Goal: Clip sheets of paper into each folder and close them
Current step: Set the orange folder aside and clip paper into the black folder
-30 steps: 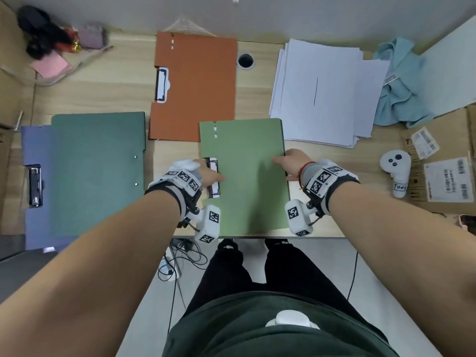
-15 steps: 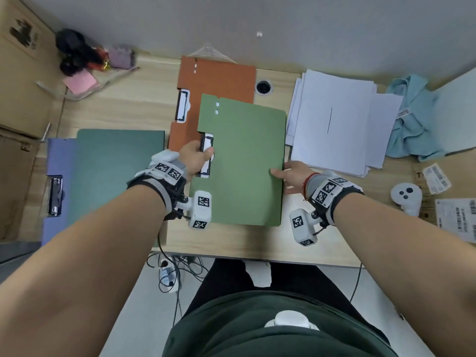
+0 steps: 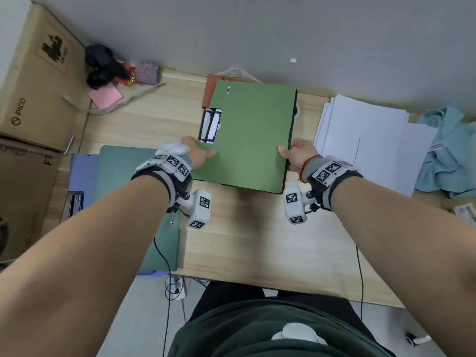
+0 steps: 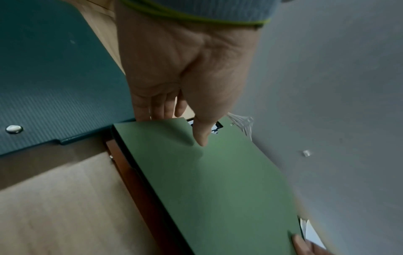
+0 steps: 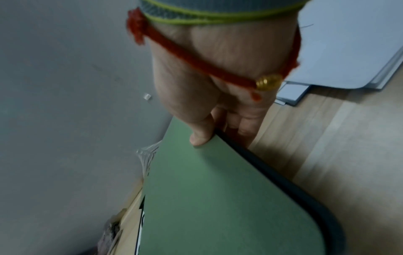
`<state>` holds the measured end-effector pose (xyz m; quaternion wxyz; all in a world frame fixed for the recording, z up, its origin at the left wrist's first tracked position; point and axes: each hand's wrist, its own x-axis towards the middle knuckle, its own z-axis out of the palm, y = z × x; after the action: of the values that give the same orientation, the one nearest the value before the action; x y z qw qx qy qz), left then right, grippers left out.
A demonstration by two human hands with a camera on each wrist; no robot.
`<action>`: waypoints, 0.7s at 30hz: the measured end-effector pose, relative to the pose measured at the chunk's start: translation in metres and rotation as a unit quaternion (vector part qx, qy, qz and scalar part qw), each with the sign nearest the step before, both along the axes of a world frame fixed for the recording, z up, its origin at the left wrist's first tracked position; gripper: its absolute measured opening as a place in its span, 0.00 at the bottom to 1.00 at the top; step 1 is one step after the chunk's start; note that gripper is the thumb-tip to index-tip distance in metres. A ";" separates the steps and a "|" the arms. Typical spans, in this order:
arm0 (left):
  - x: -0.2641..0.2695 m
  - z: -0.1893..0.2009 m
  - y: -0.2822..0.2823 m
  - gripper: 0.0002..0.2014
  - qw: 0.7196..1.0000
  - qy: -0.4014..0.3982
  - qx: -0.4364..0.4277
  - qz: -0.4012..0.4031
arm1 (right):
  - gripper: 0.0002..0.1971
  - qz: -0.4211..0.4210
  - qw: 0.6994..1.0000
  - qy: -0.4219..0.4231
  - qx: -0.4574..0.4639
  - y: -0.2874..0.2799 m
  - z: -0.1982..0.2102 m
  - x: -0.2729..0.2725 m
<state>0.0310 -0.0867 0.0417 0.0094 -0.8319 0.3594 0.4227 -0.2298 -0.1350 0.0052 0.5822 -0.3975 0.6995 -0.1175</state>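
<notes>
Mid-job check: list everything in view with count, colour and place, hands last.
light green folder: 1, closed, held over the desk's far middle
orange folder: 1, under the light green one
dark green folder: 1, desk left
purple folder: 1, under the dark green one
paper stack: 1, white, desk right
cloth: 1, light blue, far right
cardboard box: 1, brown, far left
left hand: grips the light green folder's left edge
right hand: grips its right edge

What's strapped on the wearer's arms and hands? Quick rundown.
Bare forearms, no sleeves. Each wrist has a grey-and-black band with black-and-white square markers and a white camera pod, also marked, hanging below. The left hand is bare; the right hand has a red string bracelet with a gold bead.
</notes>
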 end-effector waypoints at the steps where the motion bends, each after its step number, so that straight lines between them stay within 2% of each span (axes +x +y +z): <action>1: 0.000 -0.004 -0.001 0.38 1.000 -0.008 0.008 -0.019 | 0.07 0.000 1.000 0.003 0.000 -0.002 -0.002 0.004; 5: 0.001 -0.017 -0.006 0.38 0.997 -0.034 0.036 -0.062 | 0.04 0.003 0.999 0.036 0.003 -0.010 -0.008 0.017; 8: 0.002 -0.022 -0.010 0.34 0.995 -0.042 0.052 -0.078 | 0.04 0.033 0.996 0.080 -0.006 -0.015 -0.012 0.025; 12: 0.000 -0.024 -0.019 0.19 0.993 -0.051 0.063 -0.087 | 0.18 0.095 0.982 0.161 -0.012 -0.022 -0.017 0.036; 15: 0.001 -0.029 -0.020 0.25 0.995 -0.030 0.053 -0.083 | 0.24 0.127 0.975 0.184 -0.008 -0.023 -0.022 0.044; 17: 0.006 -0.036 -0.019 0.23 0.996 -0.035 0.037 -0.071 | 0.28 0.149 0.969 0.198 0.006 -0.023 -0.025 0.047; 21: 0.004 -0.040 -0.023 0.21 0.998 -0.015 0.035 -0.053 | 0.30 0.206 0.951 0.228 0.029 -0.025 -0.031 0.042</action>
<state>0.0348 -0.1093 0.0021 0.0665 -0.8170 0.3875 0.4218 -0.1874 -0.1603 -0.0254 0.4295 -0.5325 0.7196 0.1191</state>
